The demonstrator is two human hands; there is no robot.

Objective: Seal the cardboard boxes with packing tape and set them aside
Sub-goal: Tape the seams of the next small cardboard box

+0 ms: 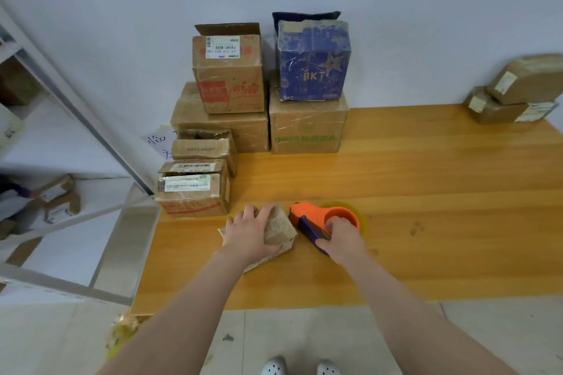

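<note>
The small box (281, 227) is lying on the wooden table (426, 192), near its front edge. The left hand (251, 230) is gripping it from above, fingers curled over its top. Just right of the box, the right hand (342, 239) is clasping the tape dispenser (307, 218), whose orange nose is almost touching the box. Whether tape is already crossing its seam, I cannot tell, so this box is probably only being started. Behind and left of the box, a pile of boxes (231, 131) is waiting, the top one showing a raised flap. Far right of the box, two parcels (511, 94) are sitting stacked, perhaps finished.
</note>
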